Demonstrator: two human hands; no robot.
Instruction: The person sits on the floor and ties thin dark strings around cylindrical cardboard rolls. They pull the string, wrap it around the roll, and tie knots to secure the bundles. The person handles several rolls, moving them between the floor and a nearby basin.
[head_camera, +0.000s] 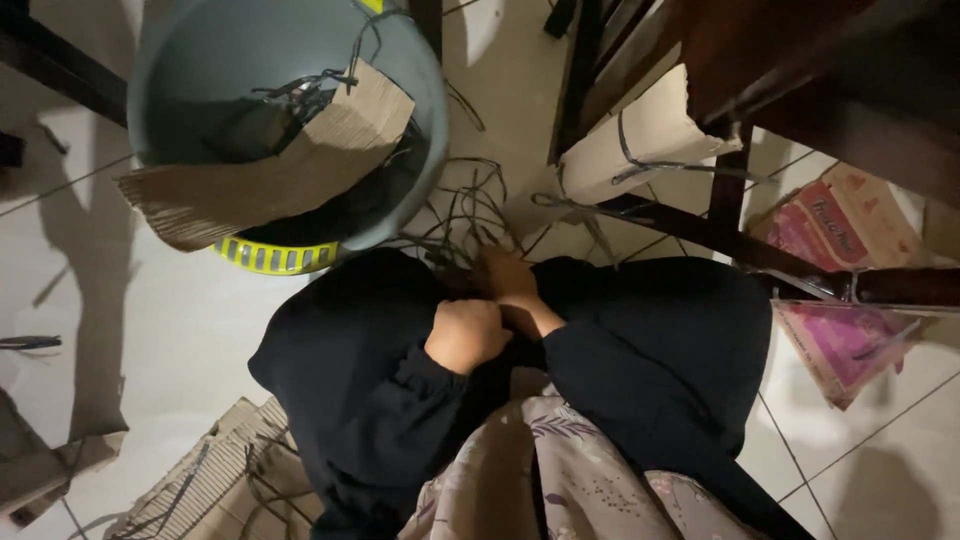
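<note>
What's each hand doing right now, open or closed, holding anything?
Left hand: closed in a fist; what it grips is hidden.
Right hand: down among the thin dark strips; open or closed cannot be told.

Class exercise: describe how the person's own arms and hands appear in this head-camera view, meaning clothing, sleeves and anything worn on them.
Both arms are covered by long, loose black fabric sleeves that gather at the wrists. The left hand and right hand are bare: no gloves, and no rings, watch or bracelets can be made out in the dim light. No markings show on the sleeves.
</note>
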